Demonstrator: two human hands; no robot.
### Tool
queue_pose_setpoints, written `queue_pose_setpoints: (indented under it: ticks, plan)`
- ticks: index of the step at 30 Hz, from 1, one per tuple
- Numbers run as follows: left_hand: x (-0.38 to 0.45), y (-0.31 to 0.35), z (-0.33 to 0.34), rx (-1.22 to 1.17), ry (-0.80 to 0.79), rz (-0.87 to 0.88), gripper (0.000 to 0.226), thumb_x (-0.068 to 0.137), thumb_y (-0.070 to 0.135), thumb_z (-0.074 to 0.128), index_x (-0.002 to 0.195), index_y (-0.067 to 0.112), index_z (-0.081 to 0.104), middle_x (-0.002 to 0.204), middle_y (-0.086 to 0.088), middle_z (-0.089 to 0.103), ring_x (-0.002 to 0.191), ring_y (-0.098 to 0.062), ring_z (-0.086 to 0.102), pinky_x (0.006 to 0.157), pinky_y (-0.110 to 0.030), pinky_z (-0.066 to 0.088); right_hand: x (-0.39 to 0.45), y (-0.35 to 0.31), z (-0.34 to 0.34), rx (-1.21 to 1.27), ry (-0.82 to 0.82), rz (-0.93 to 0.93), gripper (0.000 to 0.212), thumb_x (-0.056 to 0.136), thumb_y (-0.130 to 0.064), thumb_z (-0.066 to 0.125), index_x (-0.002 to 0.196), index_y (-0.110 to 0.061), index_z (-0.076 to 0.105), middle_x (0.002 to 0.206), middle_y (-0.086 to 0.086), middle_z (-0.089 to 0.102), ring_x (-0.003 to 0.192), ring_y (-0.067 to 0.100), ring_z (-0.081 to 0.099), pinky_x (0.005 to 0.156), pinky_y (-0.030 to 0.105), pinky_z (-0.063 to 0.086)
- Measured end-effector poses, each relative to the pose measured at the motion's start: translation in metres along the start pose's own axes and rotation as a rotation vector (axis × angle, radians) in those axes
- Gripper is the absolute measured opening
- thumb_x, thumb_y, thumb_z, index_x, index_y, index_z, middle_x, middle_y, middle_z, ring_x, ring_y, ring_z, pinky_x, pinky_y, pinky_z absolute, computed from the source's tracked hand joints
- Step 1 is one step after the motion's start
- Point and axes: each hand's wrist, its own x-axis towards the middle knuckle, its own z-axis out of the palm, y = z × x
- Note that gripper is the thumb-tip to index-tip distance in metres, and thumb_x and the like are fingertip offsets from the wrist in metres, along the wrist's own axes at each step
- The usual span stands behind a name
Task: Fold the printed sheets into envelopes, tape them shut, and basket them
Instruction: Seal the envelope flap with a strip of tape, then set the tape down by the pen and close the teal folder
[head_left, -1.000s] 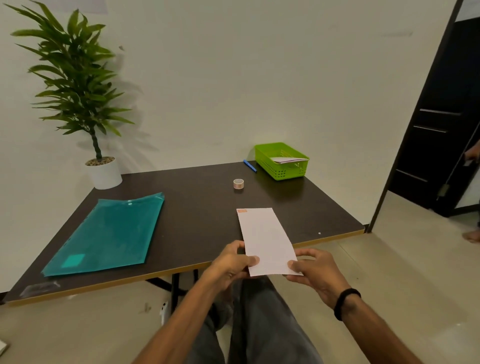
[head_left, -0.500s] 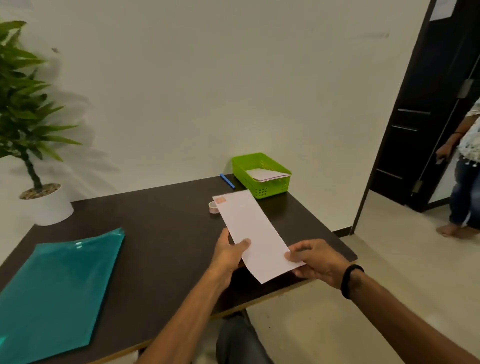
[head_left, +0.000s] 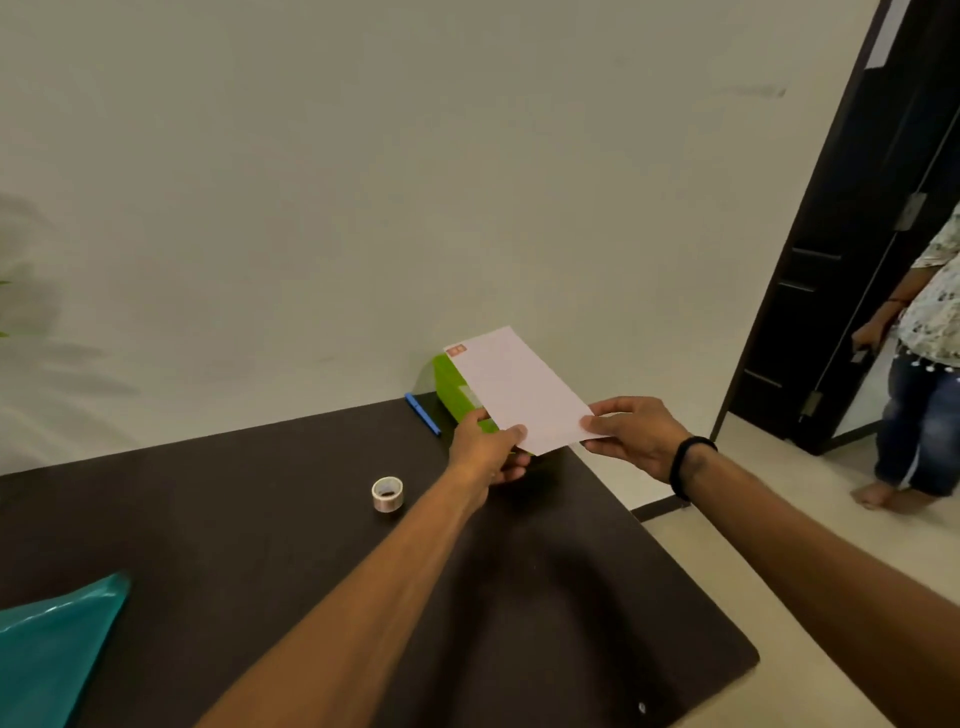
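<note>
A white folded envelope (head_left: 514, 387) with a small orange mark at its far corner is held in the air over the green basket (head_left: 452, 387), hiding most of it. My left hand (head_left: 491, 449) pinches the envelope's near left corner. My right hand (head_left: 636, 434), with a black wristband, pinches the near right corner. A roll of tape (head_left: 387, 494) stands on the dark table (head_left: 260, 545), to the left of my left forearm.
A blue pen (head_left: 422, 414) lies beside the basket near the wall. A teal plastic folder (head_left: 47, 654) lies at the table's near left. Another person (head_left: 924, 374) stands in the dark doorway at the right.
Both hands have carried the envelope away from me and to the right, from the table's near edge to above the basket. The view has shifted right, and the plant has left it.
</note>
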Motion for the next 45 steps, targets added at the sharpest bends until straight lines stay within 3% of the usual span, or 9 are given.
queue_pose_setpoints:
  ticks: [8, 13, 16, 20, 25, 28, 33, 36, 45]
  plan:
    - [0.06, 0.0, 0.003, 0.004, 0.061, 0.014, 0.079, 0.092, 0.009, 0.076, 0.155, 0.011, 0.03, 0.085, -0.017, 0.069, 0.056, -0.017, 0.062, 0.05, -0.029, 0.053, 0.073, -0.006, 0.011, -0.009, 0.047, 0.094, 0.031, 0.088, 0.017, 0.069, 0.117, 0.019, 0.062, 0.117, 0.028, 0.065, 0.08, 0.03, 0.07, 0.048, 0.024, 0.059]
    - [0.068, 0.002, -0.003, 0.125, 0.067, 0.095, 0.057, 0.089, 0.027, 0.081, 0.136, 0.013, 0.053, 0.069, -0.01, 0.067, 0.05, -0.017, 0.057, 0.049, -0.028, 0.051, 0.111, 0.001, 0.015, -0.281, 0.226, 0.043, 0.03, 0.085, 0.002, 0.078, 0.108, 0.016, 0.067, 0.088, 0.022, 0.068, 0.063, 0.024, 0.064, 0.051, 0.027, 0.057]
    - [0.068, -0.004, -0.009, 0.519, 0.083, 0.24, 0.054, 0.077, 0.064, 0.08, 0.115, 0.027, 0.071, 0.101, -0.003, 0.073, 0.086, -0.021, 0.07, 0.078, -0.035, 0.06, 0.124, 0.01, 0.019, -0.529, 0.338, -0.039, 0.026, 0.08, -0.013, 0.078, 0.099, 0.003, 0.072, 0.093, 0.017, 0.072, 0.08, 0.033, 0.069, 0.072, 0.039, 0.058]
    - [0.066, -0.013, -0.02, 0.781, 0.083, 0.31, 0.052, 0.077, 0.075, 0.071, 0.111, 0.035, 0.074, 0.122, 0.004, 0.072, 0.113, -0.02, 0.066, 0.099, -0.039, 0.054, 0.122, 0.022, 0.039, -0.664, 0.375, -0.115, 0.019, 0.086, -0.025, 0.073, 0.097, -0.009, 0.073, 0.109, 0.015, 0.072, 0.099, 0.037, 0.067, 0.085, 0.041, 0.057]
    - [0.048, -0.015, -0.051, 0.955, 0.289, 0.4, 0.064, 0.085, 0.082, 0.05, 0.126, 0.035, 0.066, 0.106, 0.003, 0.074, 0.112, -0.025, 0.064, 0.095, -0.042, 0.052, 0.095, 0.032, 0.077, -0.79, 0.559, -0.802, 0.022, 0.098, -0.029, 0.064, 0.113, -0.013, 0.066, 0.118, 0.013, 0.055, 0.112, 0.035, 0.051, 0.091, 0.048, 0.046]
    - [0.018, -0.039, -0.093, 1.203, 0.52, 0.475, 0.059, 0.087, 0.069, 0.061, 0.136, 0.039, 0.053, 0.119, 0.003, 0.058, 0.116, -0.022, 0.05, 0.096, -0.042, 0.039, 0.072, 0.043, 0.124, -0.812, 0.218, -1.141, 0.01, 0.097, -0.018, 0.066, 0.102, -0.01, 0.067, 0.107, 0.012, 0.057, 0.099, 0.03, 0.057, 0.081, 0.041, 0.05]
    - [0.004, -0.084, -0.152, 1.106, 0.519, 0.341, 0.052, 0.088, 0.051, 0.071, 0.134, 0.039, 0.052, 0.124, 0.007, 0.058, 0.119, -0.021, 0.047, 0.096, -0.041, 0.038, 0.084, 0.083, 0.201, -1.017, -0.147, -0.828, 0.029, 0.096, -0.022, 0.067, 0.12, -0.007, 0.065, 0.129, 0.02, 0.052, 0.116, 0.04, 0.056, 0.1, 0.048, 0.049]
    - [0.024, -0.077, -0.162, 1.076, 0.538, 0.392, 0.03, 0.091, 0.047, 0.07, 0.118, 0.035, 0.064, 0.117, 0.01, 0.064, 0.112, -0.019, 0.052, 0.091, -0.038, 0.042, 0.112, 0.09, 0.22, -1.06, -0.124, -0.624, 0.035, 0.1, -0.024, 0.06, 0.131, -0.009, 0.062, 0.142, 0.025, 0.044, 0.132, 0.043, 0.046, 0.111, 0.047, 0.041]
    - [0.138, -0.027, -0.172, 1.193, 0.519, 0.382, 0.025, 0.097, 0.047, 0.063, 0.109, 0.027, 0.071, 0.114, 0.001, 0.065, 0.116, -0.022, 0.052, 0.096, -0.04, 0.037, 0.149, 0.088, 0.24, -1.263, 0.063, -0.603, 0.018, 0.099, -0.006, 0.051, 0.108, -0.002, 0.066, 0.113, 0.022, 0.063, 0.104, 0.04, 0.061, 0.084, 0.044, 0.048]
